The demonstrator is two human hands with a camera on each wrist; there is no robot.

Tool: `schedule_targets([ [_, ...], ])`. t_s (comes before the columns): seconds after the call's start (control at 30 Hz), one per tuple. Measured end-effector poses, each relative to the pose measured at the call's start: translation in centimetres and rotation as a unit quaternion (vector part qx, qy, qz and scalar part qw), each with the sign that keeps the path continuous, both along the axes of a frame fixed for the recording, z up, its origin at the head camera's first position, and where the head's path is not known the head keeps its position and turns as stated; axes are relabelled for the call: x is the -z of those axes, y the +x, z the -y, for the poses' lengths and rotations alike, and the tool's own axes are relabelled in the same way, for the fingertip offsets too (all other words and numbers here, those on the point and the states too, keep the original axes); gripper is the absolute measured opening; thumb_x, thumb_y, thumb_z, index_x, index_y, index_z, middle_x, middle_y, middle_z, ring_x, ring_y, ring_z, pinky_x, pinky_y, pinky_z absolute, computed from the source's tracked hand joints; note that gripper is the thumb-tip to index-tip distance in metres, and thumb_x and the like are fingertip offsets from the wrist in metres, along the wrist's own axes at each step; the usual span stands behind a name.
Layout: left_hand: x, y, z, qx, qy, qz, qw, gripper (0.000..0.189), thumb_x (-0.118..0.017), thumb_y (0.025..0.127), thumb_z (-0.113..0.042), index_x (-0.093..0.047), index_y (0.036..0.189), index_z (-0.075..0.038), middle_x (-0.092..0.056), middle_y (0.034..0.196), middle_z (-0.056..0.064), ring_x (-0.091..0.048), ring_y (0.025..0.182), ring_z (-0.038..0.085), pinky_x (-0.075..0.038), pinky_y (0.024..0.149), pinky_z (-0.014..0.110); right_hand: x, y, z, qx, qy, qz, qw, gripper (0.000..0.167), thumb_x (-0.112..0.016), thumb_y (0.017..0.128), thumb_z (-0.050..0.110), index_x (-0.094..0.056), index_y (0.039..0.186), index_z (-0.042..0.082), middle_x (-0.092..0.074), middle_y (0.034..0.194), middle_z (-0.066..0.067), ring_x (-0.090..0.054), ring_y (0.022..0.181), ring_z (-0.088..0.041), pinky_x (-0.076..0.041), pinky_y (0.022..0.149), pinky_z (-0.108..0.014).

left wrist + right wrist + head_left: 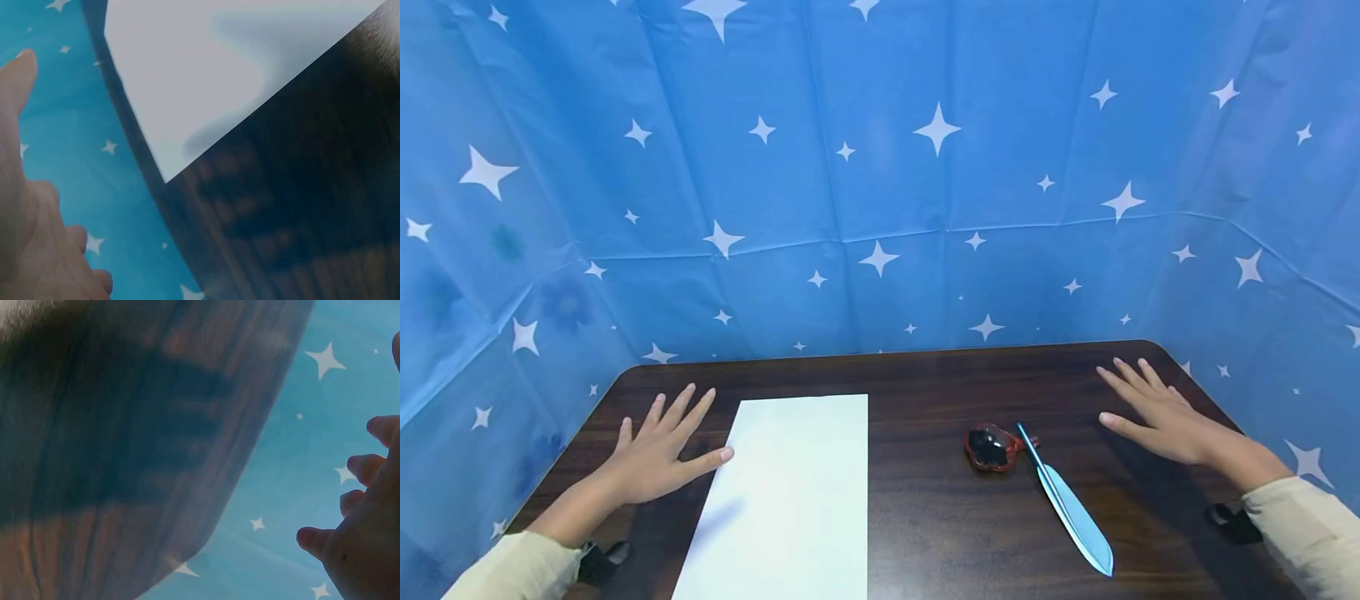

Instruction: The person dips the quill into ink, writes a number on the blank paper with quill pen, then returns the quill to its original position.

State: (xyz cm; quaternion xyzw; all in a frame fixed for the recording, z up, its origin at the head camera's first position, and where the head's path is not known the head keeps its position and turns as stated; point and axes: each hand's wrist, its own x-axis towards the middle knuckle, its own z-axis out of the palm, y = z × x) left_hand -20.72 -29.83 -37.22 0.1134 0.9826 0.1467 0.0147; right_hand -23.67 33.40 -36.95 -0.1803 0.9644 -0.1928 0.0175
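Note:
My left hand (651, 467) is held over the table's left side, fingers spread and holding nothing. Its thumb overlaps the left edge of a white sheet of paper (790, 500) in the head view; in the left wrist view, the same hand (31, 231) shows apart from the paper (187, 69). Over the right side, my right hand (1176, 425) has its fingers extended, with nothing in it. Between the paper and that hand lies a light-blue feather quill (1077, 517). Its thin end crosses the handle-like end of a small dark-red object with a black glossy middle (990, 448).
A dark brown wooden table (925, 533) with rounded far corners carries these things. Blue curtains (880, 183) with white stars enclose it at the back and both sides. Shadows of the hands fall on the tabletop. Dark straps (1232, 525) circle the wrists below cream sleeves.

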Motion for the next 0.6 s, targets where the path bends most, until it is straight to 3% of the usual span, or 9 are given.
schedule_targets([
  [0.3, 2.5, 0.2, -0.9, 0.013, 0.014, 0.021, 0.9996, 0.095, -0.055, 0.086, -0.064, -0.008, 0.156, -0.020, -0.005, 0.159, 0.021, -0.002, 0.139, 0.056, 0.008, 0.093, 0.081, 1.6, 0.1, 0.8, -0.003, -0.011, 0.012, 0.9999, 0.075, -0.052, 0.098, 0.042, -0.018, 0.153, 0.005, -0.007, 0.155, -0.031, 0.009, 0.142, -0.050, -0.002, 0.095, -0.081],
  [0.6, 5.0, 0.8, -1.5, 0.021, 0.031, 0.077, 0.9963, 0.093, -0.057, 0.087, -0.060, -0.018, 0.154, -0.011, -0.006, 0.159, 0.020, -0.001, 0.141, 0.053, 0.005, 0.096, 0.080, 2.9, 0.3, 1.7, -0.020, -0.026, 0.019, 0.9993, 0.072, -0.052, 0.098, 0.040, -0.021, 0.153, 0.005, -0.011, 0.155, -0.031, 0.005, 0.141, -0.054, -0.007, 0.091, -0.083],
])
